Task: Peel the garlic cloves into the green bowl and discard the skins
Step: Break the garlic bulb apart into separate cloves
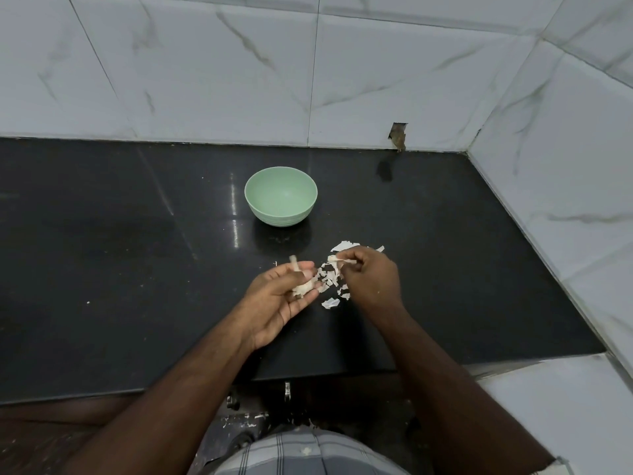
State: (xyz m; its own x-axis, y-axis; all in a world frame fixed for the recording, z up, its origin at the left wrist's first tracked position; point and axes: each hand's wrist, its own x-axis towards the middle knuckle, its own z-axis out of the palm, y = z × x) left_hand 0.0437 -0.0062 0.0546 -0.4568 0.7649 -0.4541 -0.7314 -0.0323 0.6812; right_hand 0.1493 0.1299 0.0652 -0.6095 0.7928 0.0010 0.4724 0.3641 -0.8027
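Holding the garlic (304,286) in our left hand (278,299), fingers curled round it above the black tabletop (137,255); part of its papery husk is still on. Our right hand (371,275) pinches a strip of skin (342,261) between thumb and fingertips, just beside the garlic. Loose skins (334,289) lie scattered on the tabletop under and between the hands. The green bowl (281,196) stands further back, near but apart from the hands, and appears to hold nothing (the interior reads as plain green).

Risks, as we judge them:
- Skin tearing short, leaving fragments stuck to a clove.
- A clove slipping from the left hand and rolling off the front edge.
- Light flakes drifting into the bowl, or onto the floor, where some pale bits already lie.
- Skins sticking to fingers and travelling with a peeled clove.
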